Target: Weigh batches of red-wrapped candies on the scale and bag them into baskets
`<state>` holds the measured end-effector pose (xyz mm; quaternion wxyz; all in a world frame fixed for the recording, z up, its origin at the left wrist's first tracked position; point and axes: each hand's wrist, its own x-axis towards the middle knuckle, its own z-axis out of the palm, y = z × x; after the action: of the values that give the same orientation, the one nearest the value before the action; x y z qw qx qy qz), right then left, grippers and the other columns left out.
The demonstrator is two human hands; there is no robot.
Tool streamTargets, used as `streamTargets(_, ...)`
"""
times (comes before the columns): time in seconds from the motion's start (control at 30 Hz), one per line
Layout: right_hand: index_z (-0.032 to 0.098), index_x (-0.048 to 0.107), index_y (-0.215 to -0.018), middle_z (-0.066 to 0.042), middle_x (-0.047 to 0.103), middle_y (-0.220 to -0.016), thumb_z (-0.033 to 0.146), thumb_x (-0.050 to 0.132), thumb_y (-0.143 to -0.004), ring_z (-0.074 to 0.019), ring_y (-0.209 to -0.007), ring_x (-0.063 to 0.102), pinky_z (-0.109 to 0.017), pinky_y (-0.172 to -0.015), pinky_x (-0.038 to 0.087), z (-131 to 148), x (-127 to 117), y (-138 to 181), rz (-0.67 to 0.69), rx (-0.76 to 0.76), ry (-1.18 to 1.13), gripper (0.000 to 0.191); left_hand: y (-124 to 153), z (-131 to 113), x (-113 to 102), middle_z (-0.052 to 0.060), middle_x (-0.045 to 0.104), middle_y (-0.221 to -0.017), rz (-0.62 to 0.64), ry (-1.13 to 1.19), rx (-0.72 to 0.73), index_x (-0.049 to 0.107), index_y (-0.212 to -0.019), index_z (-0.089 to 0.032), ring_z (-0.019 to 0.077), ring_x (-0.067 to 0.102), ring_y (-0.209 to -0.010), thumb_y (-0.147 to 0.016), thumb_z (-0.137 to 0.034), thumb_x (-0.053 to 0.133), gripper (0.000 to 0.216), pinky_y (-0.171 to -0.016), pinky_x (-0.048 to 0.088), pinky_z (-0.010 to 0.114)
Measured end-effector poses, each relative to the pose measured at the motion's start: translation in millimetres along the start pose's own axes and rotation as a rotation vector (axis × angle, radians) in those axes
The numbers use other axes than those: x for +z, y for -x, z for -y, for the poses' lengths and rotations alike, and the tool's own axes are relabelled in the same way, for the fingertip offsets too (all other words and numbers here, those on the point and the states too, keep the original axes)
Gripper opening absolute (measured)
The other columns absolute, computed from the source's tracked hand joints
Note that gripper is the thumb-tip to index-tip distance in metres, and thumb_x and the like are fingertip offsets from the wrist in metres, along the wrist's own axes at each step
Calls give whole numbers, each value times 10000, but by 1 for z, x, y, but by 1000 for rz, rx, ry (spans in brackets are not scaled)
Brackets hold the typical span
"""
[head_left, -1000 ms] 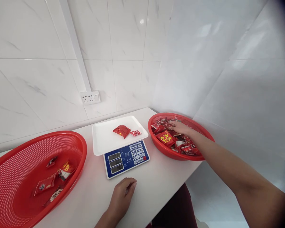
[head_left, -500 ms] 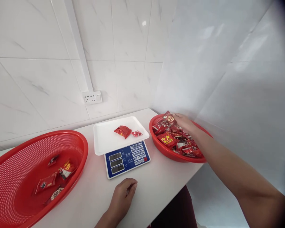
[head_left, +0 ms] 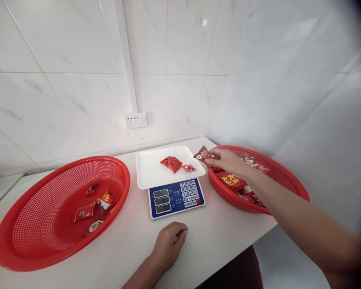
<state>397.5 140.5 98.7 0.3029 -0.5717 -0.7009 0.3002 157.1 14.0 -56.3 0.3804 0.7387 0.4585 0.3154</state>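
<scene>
Over the table, a packet juts leftward from pinching right-hand fingers.

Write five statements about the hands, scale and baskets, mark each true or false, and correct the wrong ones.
1. The right hand holds a wrapped packet. True.
2. The left hand is inside a basket. False: it is at the table, nearer the viewer than the scale.
3. Two packets lie on the white tray. True.
4. The left basket holds more packets than the right basket. False: the right one holds more.
5. A socket is mounted on the wall. True.
</scene>
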Motion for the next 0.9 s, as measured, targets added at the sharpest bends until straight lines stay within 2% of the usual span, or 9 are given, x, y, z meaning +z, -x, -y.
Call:
streamTargets(0.17, 205, 629, -873, -22, 682, -876, 410, 565, -742, -211, -815, 621, -295, -729, 474, 11, 11, -1, 13, -18, 180, 252, 1, 0, 1, 26, 663, -890, 1, 15, 5, 639, -913, -224, 154, 598, -782, -853, -250, 430, 219, -679, 479, 246)
streamTargets(0.37, 205, 624, -917, -35, 684, -898, 417, 524, -773, -212, -816, 621, -279, -694, 464, -7, 31, -18, 71, 29, 301, 275, 2, 0, 1, 29, 663, -887, -2, 13, 19, 645, -925, -218, 152, 599, -779, -849, -241, 434, 226, -672, 490, 241)
streamTargets(0.47, 203, 592, -1033, -67, 663, -993, 343, 499, -801, -244, -900, 603, -294, -715, 450, -18, 39, -28, 15, 66, 505, 286, 3, 0, 0, 24, 663, -896, 2, 0, 18, 644, -934, -225, 149, 599, -780, -850, -241, 433, 228, -675, 487, 239)
streamTargets(0.57, 185, 516, -1170, -108, 643, -1047, 284, 503, -795, -278, -958, 588, -315, -720, 448, -22, 48, -36, -11, 102, 637, 389, 3, 0, 0, 17, 662, -899, 8, -10, 17, 644, -938, -229, 146, 599, -781, -851, -240, 432, 230, -672, 480, 233)
streamTargets(0.63, 192, 503, -1184, -96, 649, -1038, 289, 517, -785, -254, -929, 605, -293, -701, 459, -20, 56, -41, 31, 102, 583, 412, 3, 0, 1, 17, 662, -893, 8, -10, 17, 645, -940, -228, 144, 599, -770, -851, -241, 432, 231, -660, 478, 228)
streamTargets(0.8, 199, 448, -1232, -59, 657, -1020, 269, 486, -806, -140, -677, 644, -236, -627, 488, -4, 81, -56, 118, 66, 260, 433, 4, 0, 0, 22, 663, -910, 12, -25, 20, 644, -951, -226, 148, 602, -786, -852, -243, 433, 234, -679, 481, 233)
streamTargets(0.9, 174, 418, -1265, -72, 648, -1046, 322, 465, -827, -159, -761, 643, -245, -633, 501, 1, 87, -64, 119, 53, 186, 464, 3, -1, -1, 20, 665, -925, 9, -44, 14, 641, -956, -225, 150, 602, -811, -853, -240, 434, 232, -704, 481, 236)
